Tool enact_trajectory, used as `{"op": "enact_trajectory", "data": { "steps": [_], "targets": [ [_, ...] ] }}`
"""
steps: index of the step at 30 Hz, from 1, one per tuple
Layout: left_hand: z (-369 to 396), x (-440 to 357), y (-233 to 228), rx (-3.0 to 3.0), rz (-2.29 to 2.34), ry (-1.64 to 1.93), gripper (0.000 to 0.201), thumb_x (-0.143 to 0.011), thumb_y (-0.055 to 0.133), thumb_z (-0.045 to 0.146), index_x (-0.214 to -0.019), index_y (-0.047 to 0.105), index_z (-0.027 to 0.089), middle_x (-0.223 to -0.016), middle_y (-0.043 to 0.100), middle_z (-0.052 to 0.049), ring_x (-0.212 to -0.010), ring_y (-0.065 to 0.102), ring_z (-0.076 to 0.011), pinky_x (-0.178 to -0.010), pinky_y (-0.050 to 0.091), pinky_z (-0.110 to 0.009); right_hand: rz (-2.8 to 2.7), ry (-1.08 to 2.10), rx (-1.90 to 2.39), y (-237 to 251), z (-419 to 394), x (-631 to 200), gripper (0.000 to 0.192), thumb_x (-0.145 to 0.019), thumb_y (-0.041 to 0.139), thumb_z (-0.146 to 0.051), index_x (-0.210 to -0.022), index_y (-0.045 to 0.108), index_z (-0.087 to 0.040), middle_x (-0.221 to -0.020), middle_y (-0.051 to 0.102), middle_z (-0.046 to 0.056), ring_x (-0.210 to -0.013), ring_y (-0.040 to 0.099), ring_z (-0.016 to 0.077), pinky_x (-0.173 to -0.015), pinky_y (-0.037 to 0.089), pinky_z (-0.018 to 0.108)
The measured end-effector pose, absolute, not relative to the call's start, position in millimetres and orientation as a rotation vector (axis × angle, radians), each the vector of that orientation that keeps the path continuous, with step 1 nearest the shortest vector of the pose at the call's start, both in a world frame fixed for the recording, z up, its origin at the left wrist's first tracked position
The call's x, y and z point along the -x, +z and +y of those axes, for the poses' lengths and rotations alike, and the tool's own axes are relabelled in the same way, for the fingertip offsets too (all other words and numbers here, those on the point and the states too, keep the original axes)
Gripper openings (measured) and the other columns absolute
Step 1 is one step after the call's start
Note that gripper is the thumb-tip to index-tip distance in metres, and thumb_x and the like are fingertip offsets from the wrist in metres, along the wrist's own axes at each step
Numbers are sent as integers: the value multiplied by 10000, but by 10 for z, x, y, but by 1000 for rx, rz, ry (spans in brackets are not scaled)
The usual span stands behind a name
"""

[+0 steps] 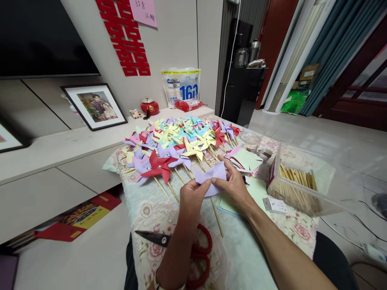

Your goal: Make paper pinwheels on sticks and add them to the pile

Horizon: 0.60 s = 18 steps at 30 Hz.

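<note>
Over the table [242,257], both hands pinched one lilac paper [211,177]: the left hand [193,197] gripped its lower left edge, the right hand [234,183] its right side. A stick [217,217] lay just under them. Scissors [187,245] rested near the left forearm. Beyond lay finished pinwheels [178,145]; to the right stood a box [298,181] of sticks, with cut paper squares [246,159] between.

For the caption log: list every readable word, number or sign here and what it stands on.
"163": blue digits on the white plastic bag against the wall.
Red paper-cut sign on the wall: decorative characters, not legible.
Pink note: handwriting too blurred.
Red packet on the floor: print too small.
Small card by the stick box: unreadable.
</note>
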State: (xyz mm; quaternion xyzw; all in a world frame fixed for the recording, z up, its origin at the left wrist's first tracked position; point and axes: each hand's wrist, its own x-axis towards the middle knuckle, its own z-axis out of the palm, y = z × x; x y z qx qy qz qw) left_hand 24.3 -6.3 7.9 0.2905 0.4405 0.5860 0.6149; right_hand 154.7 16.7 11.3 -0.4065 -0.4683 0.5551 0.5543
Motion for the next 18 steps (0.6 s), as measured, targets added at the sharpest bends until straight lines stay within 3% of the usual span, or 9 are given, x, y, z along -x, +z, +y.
{"op": "enact_trajectory", "data": {
  "steps": [8, 14, 18],
  "targets": [
    [-97, -137, 47, -624, 1083, 1370, 329, -598, 854, 305, -866, 782, 128, -717, 777, -32, -754, 731, -229, -782, 560, -335, -1136, 1467, 969, 100, 171, -1600, 821, -670, 831, -294, -1413, 500, -179, -827, 690, -6, -724, 649, 166, -703, 506, 312],
    [-98, -36, 96, -534, 1030, 1320, 271, -634, 818, 276, -862, 751, 144, -692, 760, -33, -737, 735, -239, -732, 565, -335, -1345, 997, 960, 48, 201, -1627, 641, -721, 821, -259, -1330, 620, -266, -1011, 639, 35, -871, 599, 179, -742, 502, 329],
    [-94, 1, 123, -515, 1004, 1301, 236, -654, 788, 272, -858, 725, 173, -727, 759, -26, -784, 731, -236, -722, 555, -318, -1624, 716, 920, 126, 154, -1657, 325, -813, 779, -247, -1131, 747, -310, -1004, 641, 44, -928, 593, 211, -792, 499, 363]
  ]
}}
